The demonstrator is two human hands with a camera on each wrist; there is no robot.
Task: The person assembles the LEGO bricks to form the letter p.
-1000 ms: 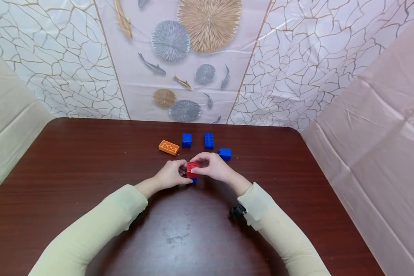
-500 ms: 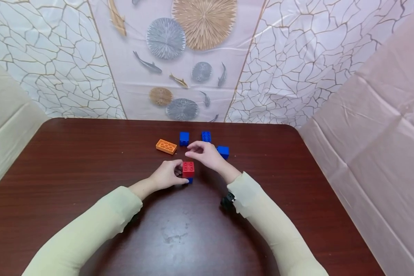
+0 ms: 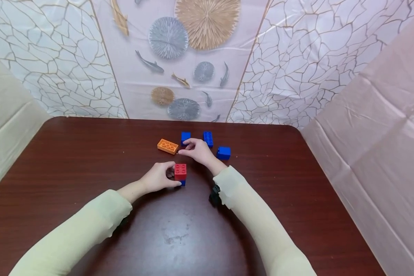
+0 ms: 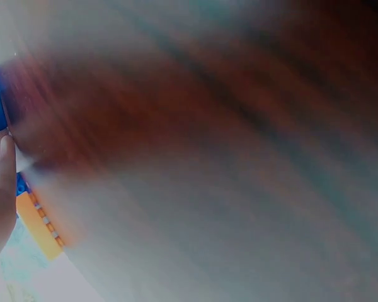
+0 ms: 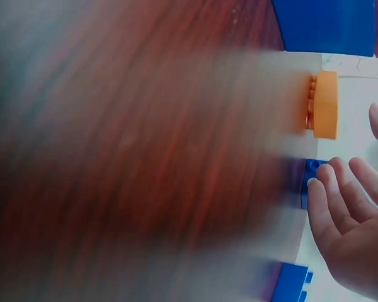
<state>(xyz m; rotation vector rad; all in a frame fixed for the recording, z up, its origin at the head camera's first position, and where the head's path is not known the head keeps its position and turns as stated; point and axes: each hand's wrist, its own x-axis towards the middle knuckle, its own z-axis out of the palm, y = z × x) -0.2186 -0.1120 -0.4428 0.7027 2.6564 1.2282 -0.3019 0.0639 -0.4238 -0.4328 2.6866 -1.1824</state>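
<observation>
My left hand [image 3: 156,178] grips a small stack from its left side, thumb at the near face. The stack is a red toy brick [image 3: 180,171], studs up, on top of a blue brick [image 3: 183,183]. Beyond it, my right hand [image 3: 199,152] hovers with nothing held, fingers slightly bent and thumb apart. Its fingertips overlap the far blue brick [image 3: 185,136] in the head view, and the upturned orange brick [image 3: 168,146] lies just to their left. In the right wrist view these fingers [image 5: 326,217] stand loosely spread before a blue brick [image 5: 307,195].
Another blue brick [image 3: 208,138] lies behind the right hand, and one more blue brick [image 3: 224,153] rests on its side to the right. All stand on a dark wooden table [image 3: 89,161]. A patterned cloth backdrop [image 3: 134,103] rises at the table's far edge.
My right hand has let go of the red brick and moved away toward the far blue and orange bricks. My left hand has shifted the stack a little to the left.
</observation>
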